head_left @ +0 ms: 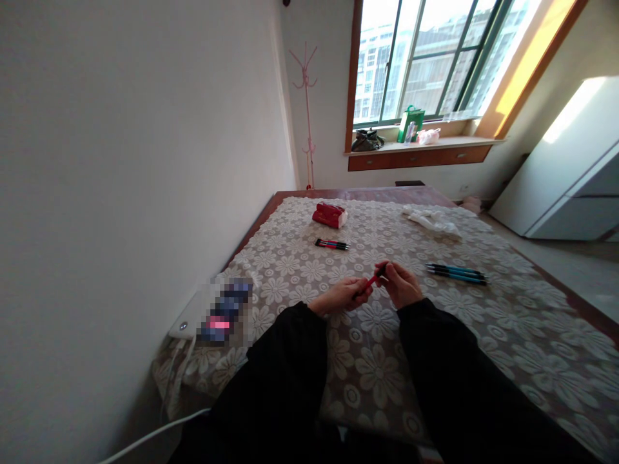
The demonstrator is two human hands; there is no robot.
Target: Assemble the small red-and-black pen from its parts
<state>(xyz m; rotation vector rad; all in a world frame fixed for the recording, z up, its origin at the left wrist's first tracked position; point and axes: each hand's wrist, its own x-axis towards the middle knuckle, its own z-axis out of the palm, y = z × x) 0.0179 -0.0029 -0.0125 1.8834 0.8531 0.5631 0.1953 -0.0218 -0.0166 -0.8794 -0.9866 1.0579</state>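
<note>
Between my two hands is a red and black pen (371,281), tilted up toward the right. My left hand (342,295) is closed around its lower end. The fingers of my right hand (399,283) pinch its black upper end. Beyond my left hand, a small group of red and black pens (333,244) lies on the flowered tablecloth (380,361). To the right of my right hand, several blue and black pens (456,273) lie side by side.
A red tissue pack (329,215) sits toward the far side of the table, with a crumpled white plastic bag (432,222) to its right. At the left edge are a white device (182,326) with cables and a blurred-out object (226,310). A wall borders the left side.
</note>
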